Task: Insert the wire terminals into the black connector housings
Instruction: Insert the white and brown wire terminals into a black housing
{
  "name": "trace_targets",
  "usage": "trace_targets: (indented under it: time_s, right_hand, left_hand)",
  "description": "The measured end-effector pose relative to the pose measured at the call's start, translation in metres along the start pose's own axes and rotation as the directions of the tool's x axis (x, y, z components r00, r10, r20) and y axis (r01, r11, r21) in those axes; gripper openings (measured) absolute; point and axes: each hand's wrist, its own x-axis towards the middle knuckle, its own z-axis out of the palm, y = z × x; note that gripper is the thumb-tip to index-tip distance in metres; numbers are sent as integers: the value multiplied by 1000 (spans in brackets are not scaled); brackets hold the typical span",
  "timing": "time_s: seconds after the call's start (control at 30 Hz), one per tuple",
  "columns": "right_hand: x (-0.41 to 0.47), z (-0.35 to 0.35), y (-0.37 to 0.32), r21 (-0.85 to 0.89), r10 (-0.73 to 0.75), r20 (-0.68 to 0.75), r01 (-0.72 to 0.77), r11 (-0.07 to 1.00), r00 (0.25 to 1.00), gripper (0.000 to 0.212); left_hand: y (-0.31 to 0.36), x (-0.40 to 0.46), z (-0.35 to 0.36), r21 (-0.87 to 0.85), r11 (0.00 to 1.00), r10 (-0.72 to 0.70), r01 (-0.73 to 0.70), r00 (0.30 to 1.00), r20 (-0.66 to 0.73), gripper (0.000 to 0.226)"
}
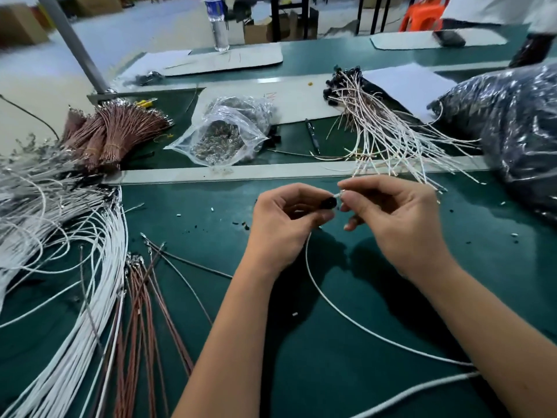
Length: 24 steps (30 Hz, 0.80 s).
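Green bench mat [211,297], work surface, carrying all items listed.

Left hand [283,227]: fingers curled, pinching one black connector housing [329,203] above the middle of the mat.

Right hand [394,218]: thumb and forefinger pinched on the terminal end of a white wire [337,315], its tip touching or just beside the housing; whether it has entered cannot be told. The wire loops down under the hands and runs off toward the near right edge.

Stock: loose white wires [69,267] at the left edge; brown wires [141,312] beside them toward the near edge; bundled brown wires [117,131] at the far left; clear bag of small parts [223,137] far centre; finished wires with housings [385,128] far right.

Step in hand, by judgement: seating one terminal. Next move calls for lining the terminal with its cavity and pushing straight, the housing held steady.
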Motion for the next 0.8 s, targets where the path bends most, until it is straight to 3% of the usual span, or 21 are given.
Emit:
trace_targets:
  time_s: [0.2, 0.47, 0.8]
  right_hand:
    - [-5, -3, 1, -240, -137, 49, 145, 960, 989, 7]
    - [-10, -1, -1, -305, -182, 49, 188, 934, 982, 8]
    - [-11, 1, 4, -336, -57, 35, 66, 940, 998, 9]
  left_hand:
    - [-1, 0, -1, 3, 1000, 26, -26, 999, -22, 32]
    - [-4, 2, -3, 31, 998, 58, -57, 998, -39, 26]
    - [-6, 2, -5, 304, 940, 174, -154, 984, -41, 20]
